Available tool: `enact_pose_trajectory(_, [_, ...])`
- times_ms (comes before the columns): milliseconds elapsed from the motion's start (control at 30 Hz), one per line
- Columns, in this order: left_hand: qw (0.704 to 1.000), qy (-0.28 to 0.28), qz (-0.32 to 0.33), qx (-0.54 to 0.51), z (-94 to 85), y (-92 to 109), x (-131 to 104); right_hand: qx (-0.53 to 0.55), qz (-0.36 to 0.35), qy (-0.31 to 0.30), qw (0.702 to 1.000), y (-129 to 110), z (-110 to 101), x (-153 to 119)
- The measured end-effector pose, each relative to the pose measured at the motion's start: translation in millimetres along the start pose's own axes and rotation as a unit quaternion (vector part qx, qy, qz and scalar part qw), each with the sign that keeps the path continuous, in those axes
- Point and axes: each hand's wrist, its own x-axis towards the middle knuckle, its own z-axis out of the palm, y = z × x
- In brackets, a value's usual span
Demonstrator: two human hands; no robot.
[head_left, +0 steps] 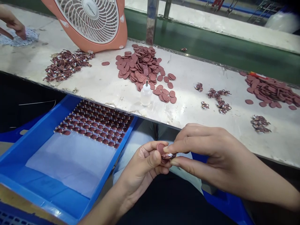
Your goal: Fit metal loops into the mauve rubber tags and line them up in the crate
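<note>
Pinching a reddish-brown oval disc [160, 147] (left hand [144, 165]) and small brown-and-white moulded piece [168, 156] (right hand [212, 150]) in front of the translucent plastic bottle [146, 96]; possibly risking a drop through loose pinching.

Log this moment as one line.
Left hand: holds reddish disc | Right hand: pinches small figure beside it | Blue tray: pieces in rows, far end

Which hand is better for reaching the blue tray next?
Probably the left hand, holding an oval disc: it's nearer the blue tray. The right hand is farther across, pinching a small brown-and-white piece.
</note>
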Motion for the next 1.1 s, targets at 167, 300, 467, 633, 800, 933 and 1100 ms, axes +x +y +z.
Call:
enact_pose_trajectory(167, [0.998,-0.036,-0.021,-0.044,-6.9,0.7,1.5,-0.029,-0.001,0.061,0.998,1.7,0.0,-0.3])
enact_pose_trajectory(300, [0.996,-0.039,-0.041,-0.071,-13.2,0.0,3.3,-0.033,0.001,0.093,0.995,5.6,5.2,1.2])
enact_pose_trajectory(467, [0.995,-0.036,-0.031,-0.085,-16.9,0.9,4.1,-0.003,0.009,0.077,0.997,9.3,15.1,5.8])
enact_pose_trajectory(633, [0.996,-0.037,-0.019,-0.082,-18.0,2.9,5.2,0.016,0.015,0.057,0.998,12.4,21.6,13.1])
enact_pose_trajectory(800, [0.997,-0.059,-0.004,-0.058,-25.9,9.3,11.6,0.045,0.007,0.067,0.997,15.5,24.5,24.0])
enact_pose_trajectory(933, [0.999,-0.009,0.033,-0.004,-24.7,18.9,16.8,-0.02,-0.042,0.14,0.989,20.9,27.5,33.9])
enact_pose_trajectory(1100, [0.95,0.161,0.252,0.086,-9.4,24.8,21.6,-0.265,-0.175,0.237,0.918,29.4,37.1,50.2])
